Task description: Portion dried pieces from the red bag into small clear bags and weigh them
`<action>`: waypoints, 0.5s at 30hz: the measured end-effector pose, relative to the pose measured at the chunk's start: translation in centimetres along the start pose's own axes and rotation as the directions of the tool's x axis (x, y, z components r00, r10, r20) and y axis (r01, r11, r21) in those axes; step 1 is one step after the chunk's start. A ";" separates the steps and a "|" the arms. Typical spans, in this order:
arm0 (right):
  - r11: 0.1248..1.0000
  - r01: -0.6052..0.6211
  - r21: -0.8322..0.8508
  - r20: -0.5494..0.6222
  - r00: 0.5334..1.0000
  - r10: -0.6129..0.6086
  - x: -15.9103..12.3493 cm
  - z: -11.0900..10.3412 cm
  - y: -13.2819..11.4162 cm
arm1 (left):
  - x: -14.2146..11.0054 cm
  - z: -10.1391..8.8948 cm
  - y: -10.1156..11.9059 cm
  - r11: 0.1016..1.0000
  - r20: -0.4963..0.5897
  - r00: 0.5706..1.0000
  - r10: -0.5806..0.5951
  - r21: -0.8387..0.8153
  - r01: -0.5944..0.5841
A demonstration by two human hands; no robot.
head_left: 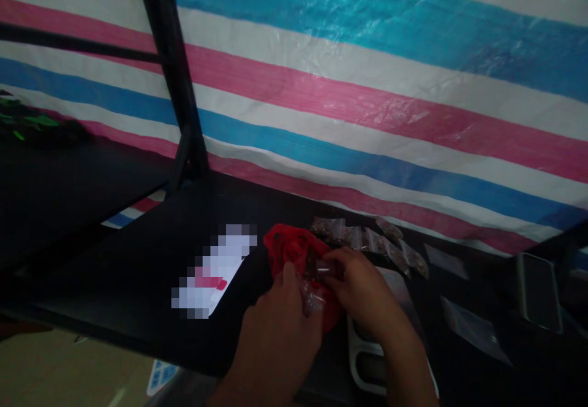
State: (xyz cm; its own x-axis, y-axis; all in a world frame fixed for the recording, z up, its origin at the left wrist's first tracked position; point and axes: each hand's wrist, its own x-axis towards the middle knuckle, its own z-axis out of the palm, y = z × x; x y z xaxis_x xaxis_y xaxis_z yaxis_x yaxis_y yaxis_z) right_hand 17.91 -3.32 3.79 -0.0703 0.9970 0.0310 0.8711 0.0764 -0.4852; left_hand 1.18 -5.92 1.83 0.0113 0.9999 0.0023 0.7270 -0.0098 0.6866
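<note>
A crumpled red plastic bag [291, 244] lies open on the black table in front of me. My left hand [280, 324] is closed at its near side, pinching a clear plastic bag [313, 296]. Beside it, my right hand [361, 284] is closed around a small, shiny, see-through container [324, 269] over the mouth of the red bag. Its exact kind is hard to make out in the dim light. What lies inside the red bag is mostly hidden. Under my right forearm sits a white kitchen scale [361, 364], partly covered.
Several filled zip bags [374, 243] with brown contents line the back. Two flat clear zip bags [475, 330] and a phone [539, 293] lie at right. A bright, pixelated flat item [218, 272] lies left. A black metal post [177, 82] stands before a striped tarp [367, 100].
</note>
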 end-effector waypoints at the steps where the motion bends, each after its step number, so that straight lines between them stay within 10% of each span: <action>1: 1.000 -0.015 0.019 0.012 1.000 0.015 -0.2 -0.1 -0.1 | -0.1 0.5 -0.1 1.000 0.016 1.000 0.006 -0.025 -0.006; 8: 0.966 -0.109 0.236 0.147 0.986 0.075 -2.1 -0.9 -1.0 | 2.0 0.7 -1.0 0.855 0.059 0.996 -0.068 -0.512 0.089; 15: 0.950 -0.145 0.275 0.285 0.956 0.063 -3.4 -3.0 -1.3 | 3.2 -1.1 -1.5 0.741 0.044 0.997 -0.070 -0.667 0.082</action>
State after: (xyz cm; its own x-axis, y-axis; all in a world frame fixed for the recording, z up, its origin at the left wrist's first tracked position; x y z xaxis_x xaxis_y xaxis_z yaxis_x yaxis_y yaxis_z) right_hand 18.43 -6.82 6.95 -0.1508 0.9565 -0.2499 0.7041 -0.0735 -0.7063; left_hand -0.56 -2.73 1.60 -0.0101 0.9969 -0.0778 0.0817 0.0784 0.9936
